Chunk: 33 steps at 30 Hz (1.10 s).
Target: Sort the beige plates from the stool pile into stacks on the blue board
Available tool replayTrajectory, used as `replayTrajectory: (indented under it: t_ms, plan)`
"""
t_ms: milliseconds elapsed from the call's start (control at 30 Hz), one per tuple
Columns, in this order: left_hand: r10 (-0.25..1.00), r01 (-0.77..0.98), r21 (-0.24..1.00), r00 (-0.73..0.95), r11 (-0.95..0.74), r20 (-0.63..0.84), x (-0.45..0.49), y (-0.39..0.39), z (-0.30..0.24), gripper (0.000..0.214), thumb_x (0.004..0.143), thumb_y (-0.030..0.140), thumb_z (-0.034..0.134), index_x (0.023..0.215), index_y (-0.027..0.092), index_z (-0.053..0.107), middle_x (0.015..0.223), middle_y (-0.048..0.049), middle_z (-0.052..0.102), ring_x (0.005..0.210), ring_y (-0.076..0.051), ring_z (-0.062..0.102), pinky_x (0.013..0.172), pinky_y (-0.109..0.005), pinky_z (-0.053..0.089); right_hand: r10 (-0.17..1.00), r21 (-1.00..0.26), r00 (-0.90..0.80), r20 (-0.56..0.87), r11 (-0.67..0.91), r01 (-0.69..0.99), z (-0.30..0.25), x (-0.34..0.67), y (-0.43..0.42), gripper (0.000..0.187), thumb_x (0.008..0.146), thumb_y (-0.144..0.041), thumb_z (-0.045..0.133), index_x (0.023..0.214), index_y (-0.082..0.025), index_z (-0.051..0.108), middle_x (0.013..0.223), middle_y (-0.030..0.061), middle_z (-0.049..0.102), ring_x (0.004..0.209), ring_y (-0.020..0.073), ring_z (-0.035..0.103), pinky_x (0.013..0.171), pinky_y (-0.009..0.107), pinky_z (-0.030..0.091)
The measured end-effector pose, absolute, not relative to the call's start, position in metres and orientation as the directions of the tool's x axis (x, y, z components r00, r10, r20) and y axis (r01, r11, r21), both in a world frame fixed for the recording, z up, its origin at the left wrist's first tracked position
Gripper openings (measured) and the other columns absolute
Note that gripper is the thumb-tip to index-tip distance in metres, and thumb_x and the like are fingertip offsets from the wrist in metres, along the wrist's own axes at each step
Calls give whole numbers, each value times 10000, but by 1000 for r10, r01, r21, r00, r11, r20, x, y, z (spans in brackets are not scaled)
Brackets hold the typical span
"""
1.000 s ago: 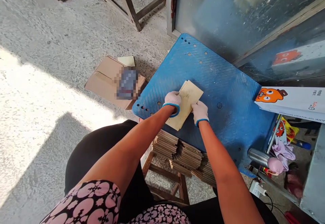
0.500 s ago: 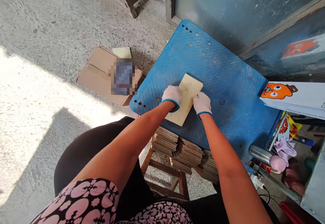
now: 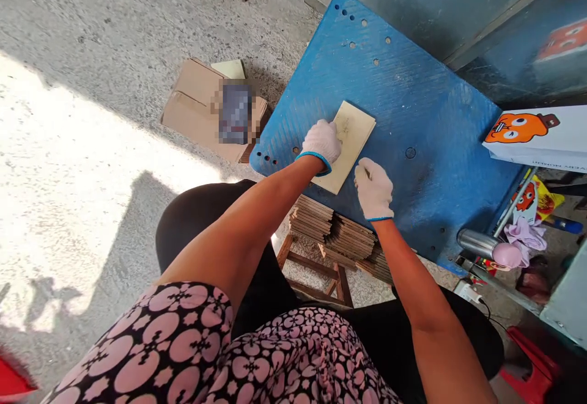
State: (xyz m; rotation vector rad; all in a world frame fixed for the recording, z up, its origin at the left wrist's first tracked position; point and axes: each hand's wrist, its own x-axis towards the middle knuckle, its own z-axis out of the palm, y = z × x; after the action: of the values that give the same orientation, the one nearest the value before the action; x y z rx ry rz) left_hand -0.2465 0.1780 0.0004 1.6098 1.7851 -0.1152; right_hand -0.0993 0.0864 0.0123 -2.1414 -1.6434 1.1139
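A pale yellow rectangular piece (image 3: 351, 150), seemingly stacked sheets or thin boards, lies slanted on the blue table (image 3: 413, 110). Dark specks mark its upper part. My left hand (image 3: 321, 142), in a white knit glove with a blue cuff, rests at its left edge with fingers curled; what they grip, if anything, is hidden. Just right of the lower part of the piece is my right hand (image 3: 375, 190), gloved alike and apart from it. Its fingers are bent in toward the thumb, and the inside of that hand cannot be made out.
Stacked brown slats (image 3: 353, 236) sit on a wooden stool below the table's near edge. A cardboard box (image 3: 192, 95) stands on the floor at left. At right are a white box (image 3: 559, 135) with an orange cartoon and a steel bottle (image 3: 474, 242).
My right hand has drawn back from the yellow piece's right edge toward my body. My left hand stays at the left edge. The whole view has shifted.
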Motion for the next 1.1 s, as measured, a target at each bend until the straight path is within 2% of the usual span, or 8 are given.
replayTrajectory:
  t_ms: [100,167,333,500,633,767,933,1100]
  plan:
    - [834,851,463,56,248,-549,-242,161,10,463,873,355,567,1294,163,588,1274,-148,550,1125,-304,566,931,-352,460,890,-463,-33,-455,-204,862,20,-116,31,300,969,-380,415,1106,-219,628,932,53,627,856,194,545,763,281,385]
    - [832,820,513,86,254,-549,-239,144,17,474,854,350,582,1284,153,611,1213,-142,608,1096,-294,592,921,-333,467,834,-370,-159,-528,-58,927,23,-127,-2,297,975,-392,420,1117,-233,627,917,62,643,865,210,568,759,287,385]
    - [766,768,587,209,255,-607,-243,97,50,528,831,348,609,1310,126,620,1136,-122,684,1082,-295,620,923,-311,461,696,-249,-317,-644,201,947,21,-146,-55,369,993,-354,385,1297,-206,533,990,113,668,896,243,609,734,315,418]
    - [743,730,646,301,224,-598,-266,62,86,538,826,374,633,1329,184,618,1164,-83,693,1095,-273,630,944,-282,449,704,-226,-322,-633,230,947,9,-157,-75,428,966,-261,434,1378,-151,466,1043,161,657,914,260,624,762,369,473]
    - [789,671,718,333,187,-517,-286,51,85,530,828,348,630,1328,173,616,1225,-82,672,1133,-256,619,968,-269,445,745,-165,-275,-607,220,961,-2,-162,-83,411,978,-161,329,1345,-183,511,1039,144,664,871,229,617,777,381,491]
    - [782,746,636,270,199,-562,-296,56,70,508,851,318,588,1320,127,612,1237,-122,659,1146,-269,611,970,-270,445,762,-137,-266,-590,230,963,-4,-166,-88,425,978,-117,265,1285,-166,556,1006,153,665,841,231,611,756,389,494]
    - [778,865,501,291,34,-556,-296,61,67,475,892,370,506,1319,183,598,1242,-123,624,1110,-271,618,921,-295,469,796,-106,-315,-516,305,946,-3,-168,-95,423,944,-63,317,1295,-143,540,1010,158,665,832,242,611,742,398,499]
    - [758,903,418,340,-98,-557,-291,54,61,393,895,355,470,1207,186,640,1179,-131,636,1038,-276,645,834,-312,499,798,-106,-340,-497,334,937,-3,-170,-97,395,944,-61,331,1265,-144,546,1003,148,668,832,238,625,710,370,497]
